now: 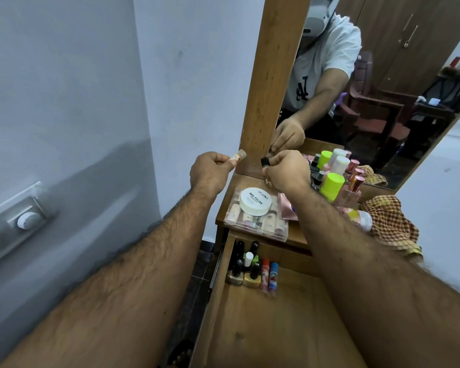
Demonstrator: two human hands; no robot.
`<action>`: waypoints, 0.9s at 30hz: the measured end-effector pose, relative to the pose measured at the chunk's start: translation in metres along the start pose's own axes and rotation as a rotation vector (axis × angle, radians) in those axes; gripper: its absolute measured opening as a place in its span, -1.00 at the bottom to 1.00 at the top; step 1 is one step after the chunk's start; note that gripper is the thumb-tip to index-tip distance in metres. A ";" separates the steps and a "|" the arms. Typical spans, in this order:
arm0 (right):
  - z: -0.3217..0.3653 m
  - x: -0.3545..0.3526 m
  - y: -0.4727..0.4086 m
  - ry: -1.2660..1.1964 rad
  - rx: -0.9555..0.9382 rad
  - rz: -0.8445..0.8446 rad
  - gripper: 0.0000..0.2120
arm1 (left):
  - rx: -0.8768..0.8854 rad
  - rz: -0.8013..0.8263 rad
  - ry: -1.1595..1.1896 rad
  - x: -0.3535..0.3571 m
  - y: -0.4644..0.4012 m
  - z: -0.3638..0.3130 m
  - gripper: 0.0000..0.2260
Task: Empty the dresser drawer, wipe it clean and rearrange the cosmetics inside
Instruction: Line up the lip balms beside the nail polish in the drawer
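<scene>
The drawer [276, 322] stands pulled out below you, its wooden floor mostly bare; a small cluster of cosmetics sits in its far left corner — nail polish bottles [246, 264] with black caps, one with a white cap, and two slim tubes [270, 276], one red-capped and one blue-capped, lying just beside them. Above the drawer, your left hand [210, 172] has its fingers curled round a small pale tube [237, 158] whose end sticks out toward the mirror frame. Your right hand [287, 171] pinches a small bottle with a black cap [265, 162], held near the base of the frame. Under your hands, on the table [223, 213], a clear plastic case [258, 221] holds a row of pale bottles, and a white round jar [255, 204] marked "nail polish" rests on top of it. Further right stand bottles with lime-green caps [332, 183] and a pink perfume bottle [352, 189], with a checked cloth [388, 219] bunched beside them. The mirror [383, 88] behind reflects your hands and white T-shirt.
</scene>
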State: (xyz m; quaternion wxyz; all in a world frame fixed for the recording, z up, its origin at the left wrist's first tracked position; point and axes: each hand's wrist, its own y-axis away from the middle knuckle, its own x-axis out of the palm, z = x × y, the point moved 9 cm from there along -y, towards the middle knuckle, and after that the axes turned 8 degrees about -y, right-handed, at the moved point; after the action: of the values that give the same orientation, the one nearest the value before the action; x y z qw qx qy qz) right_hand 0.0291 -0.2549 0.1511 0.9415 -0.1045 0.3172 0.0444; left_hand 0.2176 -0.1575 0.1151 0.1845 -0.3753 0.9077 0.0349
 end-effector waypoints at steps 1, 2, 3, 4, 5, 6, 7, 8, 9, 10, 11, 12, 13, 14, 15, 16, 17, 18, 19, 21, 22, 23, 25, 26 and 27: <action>-0.003 0.000 0.001 -0.104 -0.002 0.009 -0.87 | 0.014 -0.009 0.028 -0.001 0.002 -0.004 -0.83; -0.006 -0.002 0.005 -0.197 0.010 0.021 -0.82 | 0.027 -0.015 0.050 -0.002 0.006 -0.008 -0.83; -0.008 -0.006 0.011 -0.302 0.013 0.033 -0.81 | 0.041 -0.019 0.069 -0.001 0.012 -0.013 -0.84; -0.007 -0.012 0.020 -0.385 0.002 0.044 -0.82 | 0.052 -0.019 0.093 0.000 0.018 -0.018 -0.86; -0.007 -0.019 0.027 -0.448 -0.012 0.043 -0.84 | 0.063 -0.016 0.119 0.001 0.027 -0.022 -0.88; -0.006 -0.028 0.039 -0.493 -0.007 0.049 -0.86 | 0.076 -0.012 0.144 0.001 0.036 -0.027 -0.91; -0.009 -0.033 0.048 -0.535 0.000 0.058 -0.88 | 0.090 -0.009 0.163 0.002 0.044 -0.030 -0.92; -0.009 -0.042 0.059 -0.577 0.006 0.062 -0.90 | 0.099 -0.003 0.181 0.003 0.054 -0.033 -0.93; -0.011 -0.051 0.069 -0.623 0.011 0.060 -0.89 | 0.099 0.004 0.206 0.004 0.065 -0.034 -0.93; -0.014 -0.060 0.081 -0.667 0.028 0.059 -0.88 | 0.084 0.015 0.242 0.005 0.078 -0.032 -0.93; -0.019 -0.067 0.090 -0.706 0.045 0.061 -0.86 | 0.062 0.024 0.286 0.008 0.090 -0.029 -0.92; -0.025 -0.072 0.099 -0.724 0.057 0.065 -0.86 | 0.035 0.035 0.331 0.011 0.102 -0.025 -0.92; -0.034 -0.077 0.109 -0.736 0.068 0.072 -0.86 | 0.015 0.049 0.371 0.015 0.116 -0.021 -0.92; -0.041 -0.080 0.118 -0.742 0.080 0.083 -0.86 | 0.000 0.064 0.397 0.020 0.128 -0.017 -0.91; -0.048 -0.082 0.128 -0.753 0.092 0.091 -0.85 | -0.012 0.085 0.405 0.024 0.141 -0.013 -0.90; -0.055 -0.084 0.138 -0.758 0.099 0.100 -0.85 | -0.024 0.103 0.404 0.029 0.153 -0.010 -0.88; -0.062 -0.084 0.146 -0.763 0.108 0.113 -0.86 | -0.034 0.117 0.400 0.034 0.163 -0.005 -0.87; -0.070 -0.085 0.156 -0.766 0.120 0.120 -0.86 | -0.040 0.131 0.385 0.038 0.175 -0.001 -0.86; -0.078 -0.084 0.163 -0.766 0.131 0.126 -0.87 | -0.044 0.143 0.356 0.042 0.183 0.003 -0.85; -0.096 -0.082 0.177 -0.745 0.150 0.134 -0.88 | -0.069 0.180 0.275 0.052 0.200 0.018 -0.85; -0.105 -0.080 0.183 -0.726 0.166 0.132 -0.89 | -0.086 0.204 0.228 0.057 0.206 0.025 -0.87; -0.116 -0.078 0.188 -0.699 0.190 0.127 -0.89 | -0.102 0.224 0.159 0.063 0.212 0.033 -0.90; -0.140 -0.071 0.196 -0.597 0.259 0.121 -0.89 | -0.130 0.253 -0.014 0.070 0.218 0.045 -0.92; -0.151 -0.068 0.198 -0.520 0.295 0.123 -0.89 | -0.144 0.265 -0.102 0.074 0.220 0.050 -0.92; -0.162 -0.065 0.199 -0.441 0.327 0.124 -0.90 | -0.158 0.277 -0.184 0.076 0.221 0.053 -0.93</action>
State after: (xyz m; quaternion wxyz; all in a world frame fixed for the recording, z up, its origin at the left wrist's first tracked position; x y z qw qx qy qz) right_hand -0.1472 -0.0984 0.0314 0.9877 0.0805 0.1135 0.0719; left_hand 0.0313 -0.0396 0.0222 0.2303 -0.2553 0.9244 0.1651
